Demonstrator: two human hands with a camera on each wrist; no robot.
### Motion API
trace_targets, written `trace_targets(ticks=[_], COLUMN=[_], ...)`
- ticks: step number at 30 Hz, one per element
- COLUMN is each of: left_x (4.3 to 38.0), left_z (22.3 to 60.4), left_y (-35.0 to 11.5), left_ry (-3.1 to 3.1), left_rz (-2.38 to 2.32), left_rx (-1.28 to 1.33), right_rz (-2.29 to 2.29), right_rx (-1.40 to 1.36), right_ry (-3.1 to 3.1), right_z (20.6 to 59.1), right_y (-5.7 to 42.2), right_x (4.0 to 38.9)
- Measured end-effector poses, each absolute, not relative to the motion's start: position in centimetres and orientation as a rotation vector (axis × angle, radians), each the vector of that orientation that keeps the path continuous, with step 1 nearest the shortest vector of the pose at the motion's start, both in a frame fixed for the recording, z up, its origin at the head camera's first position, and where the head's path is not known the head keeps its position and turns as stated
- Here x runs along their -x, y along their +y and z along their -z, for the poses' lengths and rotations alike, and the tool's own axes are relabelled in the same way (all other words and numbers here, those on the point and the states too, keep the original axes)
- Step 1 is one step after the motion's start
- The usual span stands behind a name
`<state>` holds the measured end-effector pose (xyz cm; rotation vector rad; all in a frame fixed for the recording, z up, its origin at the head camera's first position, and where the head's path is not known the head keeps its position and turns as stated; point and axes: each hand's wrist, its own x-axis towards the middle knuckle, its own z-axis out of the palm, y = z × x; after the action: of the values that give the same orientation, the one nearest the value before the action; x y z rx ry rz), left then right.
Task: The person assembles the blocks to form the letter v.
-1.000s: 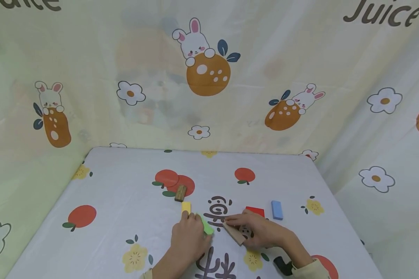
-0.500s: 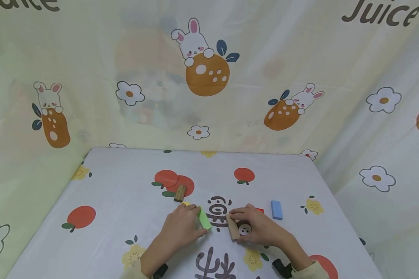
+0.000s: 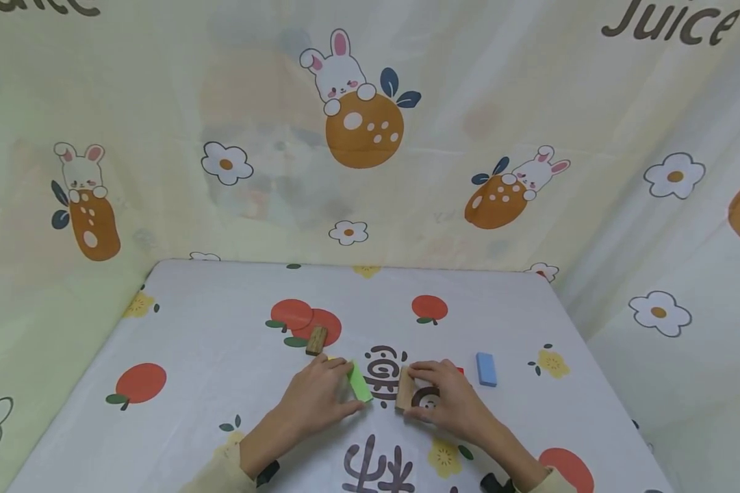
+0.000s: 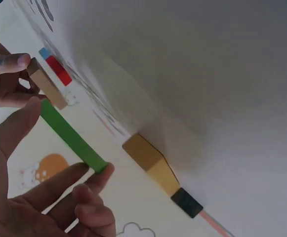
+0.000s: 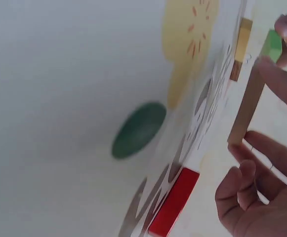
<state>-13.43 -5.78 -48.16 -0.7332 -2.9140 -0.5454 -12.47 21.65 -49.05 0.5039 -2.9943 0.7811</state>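
Observation:
My left hand (image 3: 314,400) pinches a light green block (image 3: 360,382) end to end; in the left wrist view the thumb is at one end and fingertips (image 4: 103,170) at the other. Facing it, my right hand (image 3: 458,404) grips a plain tan wooden block (image 3: 406,389) the same way, thumb at one end and fingers at the other. The two blocks are close, with a gap between them in the head view. Beyond the left hand lies a yellow block (image 4: 150,163), mostly hidden from the head view, with a dark brown block (image 3: 316,339) behind it.
A red block (image 5: 175,202) lies behind the right hand, largely covered in the head view. Farther right is a blue block (image 3: 486,369). The tabletop (image 3: 209,411) has a printed white cloth, and a patterned curtain (image 3: 271,205) stands behind it.
My left hand has come off the yellow block and taken the green block by its ends. My right hand has turned the tan block from slanted to nearly straight away from me.

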Motion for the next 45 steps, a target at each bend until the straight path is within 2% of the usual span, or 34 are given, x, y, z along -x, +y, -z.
trace_targets(ticks=[10,24,45], left_x=[13.4,13.5,14.7], left_z=[48.8,49.2,49.4], left_y=[-5.0,-4.5,-3.7], left_ry=[-2.91,-2.917,-3.014], left_rz=[0.534,0.563,0.582], left_rx=[0.658,0.769,0.832], right_rz=[-0.826,-0.76,-0.733], right_rx=[-0.29,-0.187,-0.224], right_ry=[-2.987,-3.014,-3.059], right_z=[49.3,49.6,49.1], right_y=[20.4,19.5,18.9], right_x=[11.7,11.5,12.5])
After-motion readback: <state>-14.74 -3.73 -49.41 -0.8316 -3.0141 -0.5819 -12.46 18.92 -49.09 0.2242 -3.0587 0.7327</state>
